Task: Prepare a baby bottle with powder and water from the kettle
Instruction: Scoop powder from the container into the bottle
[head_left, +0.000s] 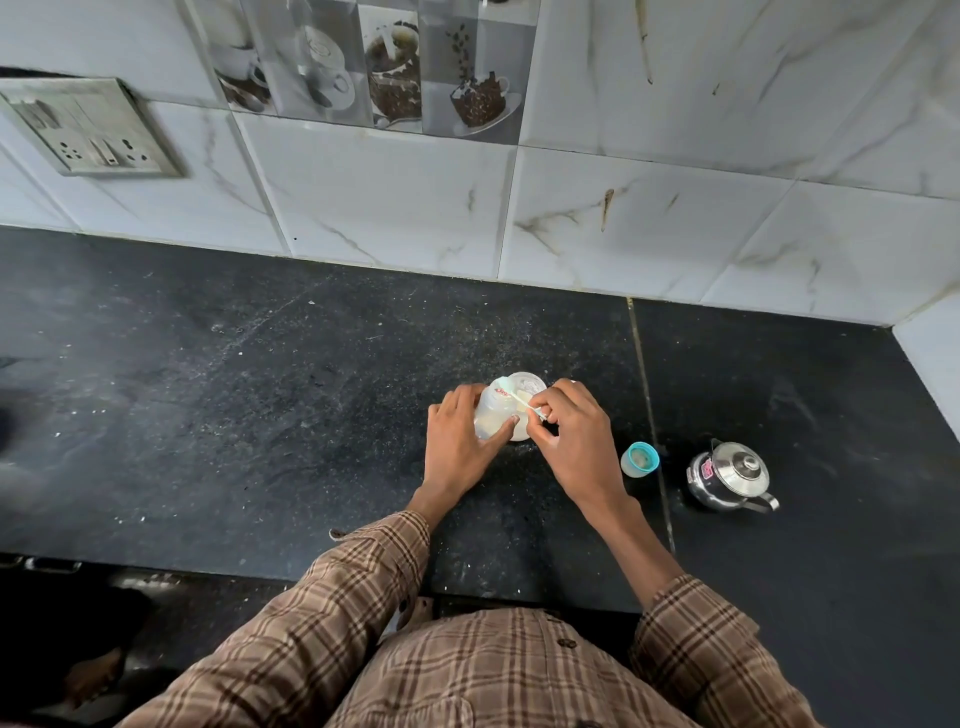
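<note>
A clear baby bottle (492, 410) with red print stands on the black counter, and my left hand (460, 441) is wrapped around its side. My right hand (569, 441) pinches the handle of a small white scoop (511, 395) whose bowl lies over the bottle's mouth. Right behind the bottle sits a round pale powder container (530, 385), partly hidden by both hands. A small steel kettle (730, 475) with its lid on stands to the right. Between it and my right hand stands the bottle's cap with a teal ring (640, 459).
The black stone counter (260, 415) runs to a white marble-tiled wall (415, 208) at the back and a wall corner at far right. A socket plate (91, 127) is on the wall, upper left. White specks lie scattered on the counter. The front edge is near my body.
</note>
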